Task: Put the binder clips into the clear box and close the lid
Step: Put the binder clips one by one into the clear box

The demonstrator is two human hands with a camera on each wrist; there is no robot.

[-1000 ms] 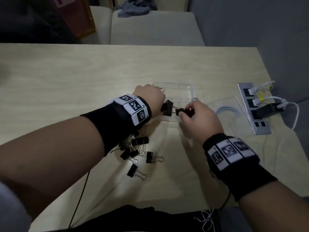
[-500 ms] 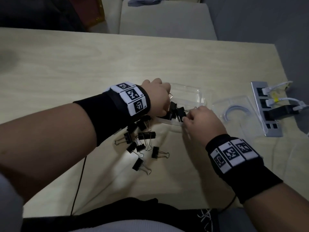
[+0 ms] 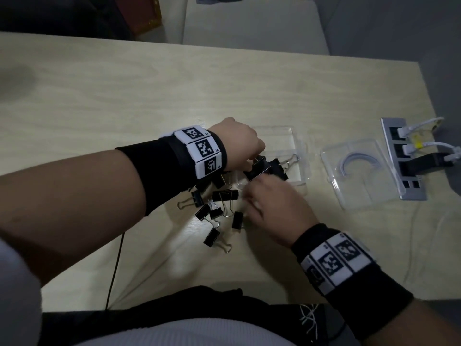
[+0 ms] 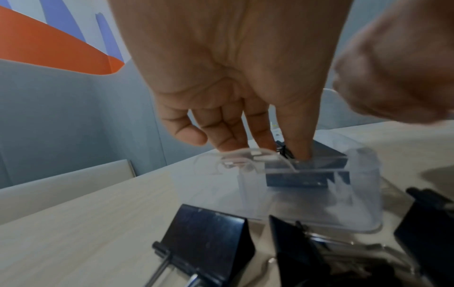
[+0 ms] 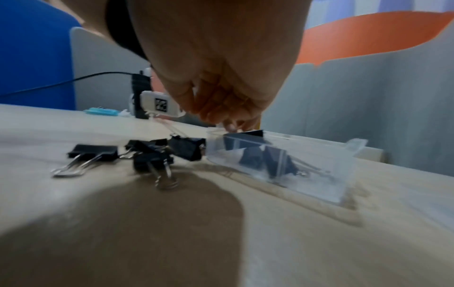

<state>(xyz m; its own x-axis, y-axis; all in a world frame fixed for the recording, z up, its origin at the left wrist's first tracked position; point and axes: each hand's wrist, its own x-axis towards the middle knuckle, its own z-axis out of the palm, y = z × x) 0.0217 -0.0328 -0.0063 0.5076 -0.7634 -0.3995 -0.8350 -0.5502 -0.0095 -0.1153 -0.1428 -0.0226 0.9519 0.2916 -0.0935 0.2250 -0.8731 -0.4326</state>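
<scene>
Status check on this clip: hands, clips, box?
Left hand placing clips in clear box. Right hand empty, by loose clips. Lid off, beside box.

Around the clear box (image 3: pixel 298 156) we find little room: its near-left corner is crowded by our left hand (image 3: pixel 238 143) and right hand (image 3: pixel 270 207), with binder clips (image 3: pixel 265 168) heaped in that end. The far right half of the box lies open from above. A loose pile of clips (image 3: pixel 214 213) blocks the near-left approach across the table (image 3: pixel 124 101). To the right, the detached lid (image 3: pixel 354 173) and the socket strip (image 3: pixel 404 158) with its cables narrow that side.
</scene>
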